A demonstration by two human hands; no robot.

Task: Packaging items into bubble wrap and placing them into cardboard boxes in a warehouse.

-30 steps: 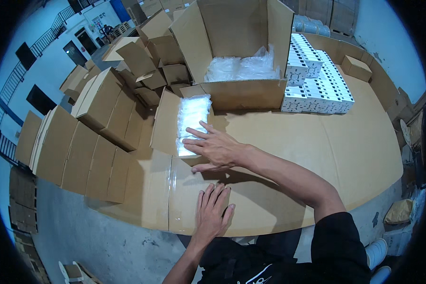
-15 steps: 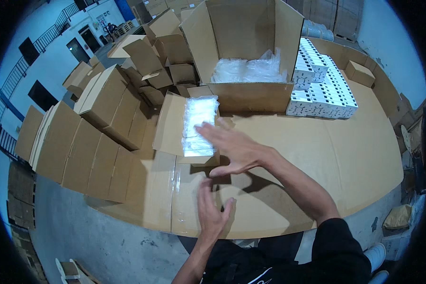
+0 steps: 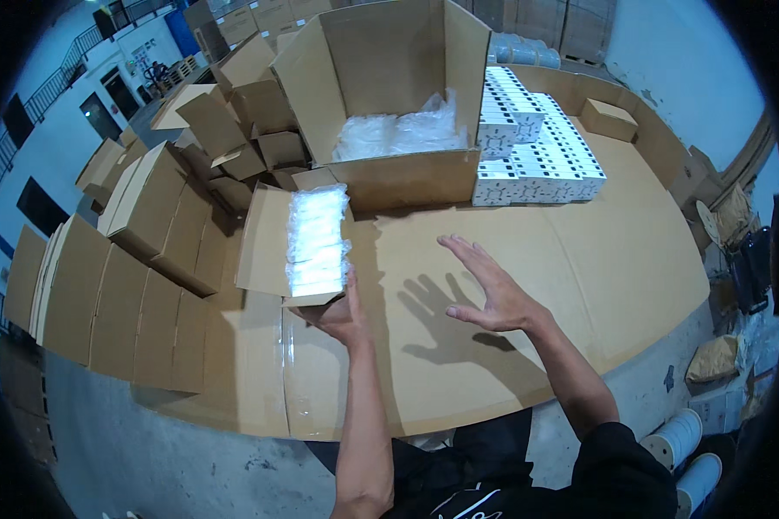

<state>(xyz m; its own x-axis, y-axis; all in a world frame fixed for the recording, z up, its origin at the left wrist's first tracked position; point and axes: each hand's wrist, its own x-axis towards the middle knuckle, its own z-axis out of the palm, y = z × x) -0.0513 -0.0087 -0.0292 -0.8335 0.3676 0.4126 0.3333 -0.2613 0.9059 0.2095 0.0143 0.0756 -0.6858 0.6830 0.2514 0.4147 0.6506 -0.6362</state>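
Note:
A small open cardboard box stands on the cardboard-covered table, its left flap folded outward. White items in clear bubble wrap fill it to the top. My left hand grips the box at its near right corner, thumb up along the side and the fingers partly hidden beneath the near end. To the right of the box, my right hand hovers over the table with nothing in it, fingers spread and its shadow falling on the cardboard.
Behind stands a large open carton holding clear plastic wrap. Stacked white patterned boxes sit to its right, with a small closed carton beyond. Brown cartons line the left side. Wire spools rest on the floor at lower right.
My left hand has moved forward onto the near end of the small box. My right hand has drawn away from the wrapped items toward the right. The view has shifted.

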